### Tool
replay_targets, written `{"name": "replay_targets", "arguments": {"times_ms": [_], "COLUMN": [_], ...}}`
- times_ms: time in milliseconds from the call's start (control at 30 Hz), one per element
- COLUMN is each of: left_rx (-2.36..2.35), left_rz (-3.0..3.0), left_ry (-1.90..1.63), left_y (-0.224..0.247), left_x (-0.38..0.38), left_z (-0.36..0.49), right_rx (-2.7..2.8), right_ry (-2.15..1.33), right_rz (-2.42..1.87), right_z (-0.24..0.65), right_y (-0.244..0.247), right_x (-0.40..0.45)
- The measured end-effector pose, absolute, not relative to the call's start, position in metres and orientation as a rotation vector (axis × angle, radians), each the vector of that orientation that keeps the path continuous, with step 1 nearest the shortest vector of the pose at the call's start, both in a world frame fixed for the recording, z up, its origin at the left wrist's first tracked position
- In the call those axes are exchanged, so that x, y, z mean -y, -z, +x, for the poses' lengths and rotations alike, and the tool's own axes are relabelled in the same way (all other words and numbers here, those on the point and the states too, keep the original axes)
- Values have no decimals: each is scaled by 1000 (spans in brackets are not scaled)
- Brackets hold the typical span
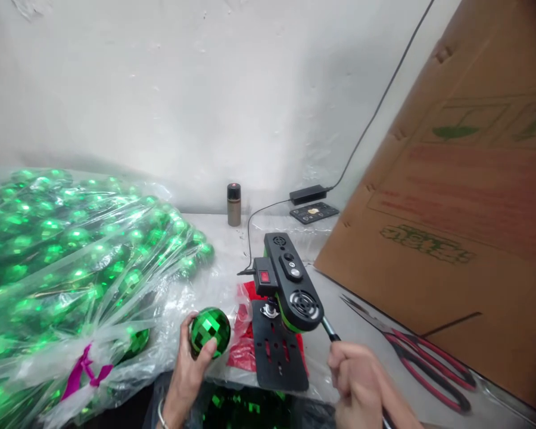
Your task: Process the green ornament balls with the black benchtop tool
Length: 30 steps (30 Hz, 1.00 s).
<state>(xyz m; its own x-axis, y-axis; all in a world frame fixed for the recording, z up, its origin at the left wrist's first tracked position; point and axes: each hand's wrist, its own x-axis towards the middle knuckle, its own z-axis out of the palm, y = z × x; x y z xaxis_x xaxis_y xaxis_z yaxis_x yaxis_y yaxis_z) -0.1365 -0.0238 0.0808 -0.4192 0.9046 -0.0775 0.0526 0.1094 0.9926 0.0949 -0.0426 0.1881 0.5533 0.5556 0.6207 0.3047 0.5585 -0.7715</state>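
Observation:
My left hand (190, 357), low in the middle, holds a shiny green mirror-faceted ball (211, 331) between thumb and fingers. To its right stands a black machine (292, 280) with a long rounded body, vent grilles and a red switch. It is mounted on a slotted black base plate (279, 351). My right hand (357, 375) is closed around a thin rod-like tool (329, 327) with a metal shaft and dark parts. The rod's upper end meets the machine's near end; whether it is attached or only behind it, I cannot tell.
Clear plastic bags of green balls (71, 238) fill the left, one tied with a purple ribbon (87, 370). Large scissors (424, 357) lie right, by a cardboard box (455, 179). Behind are a small bottle (234, 205), a power adapter (308, 195) and a phone-like black slab (313, 213).

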Motion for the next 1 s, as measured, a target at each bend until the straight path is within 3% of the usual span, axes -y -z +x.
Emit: {"name": "replay_targets", "arguments": {"times_ms": [300, 667, 1000], "left_rx": [-1356, -1027, -1024], "left_rz": [919, 273, 347], "left_ry": [-1198, -1357, -1368], "left_y": [-64, -91, -91], "left_x": [27, -2, -15], "left_z": [-63, -65, -36], "right_rx": [1155, 1207, 1277], "right_ry": [-142, -147, -147], "right_rz": [-917, -921, -932], "right_z": [104, 108, 110], "right_y": [-199, -199, -207], "right_x": [37, 40, 41]}}
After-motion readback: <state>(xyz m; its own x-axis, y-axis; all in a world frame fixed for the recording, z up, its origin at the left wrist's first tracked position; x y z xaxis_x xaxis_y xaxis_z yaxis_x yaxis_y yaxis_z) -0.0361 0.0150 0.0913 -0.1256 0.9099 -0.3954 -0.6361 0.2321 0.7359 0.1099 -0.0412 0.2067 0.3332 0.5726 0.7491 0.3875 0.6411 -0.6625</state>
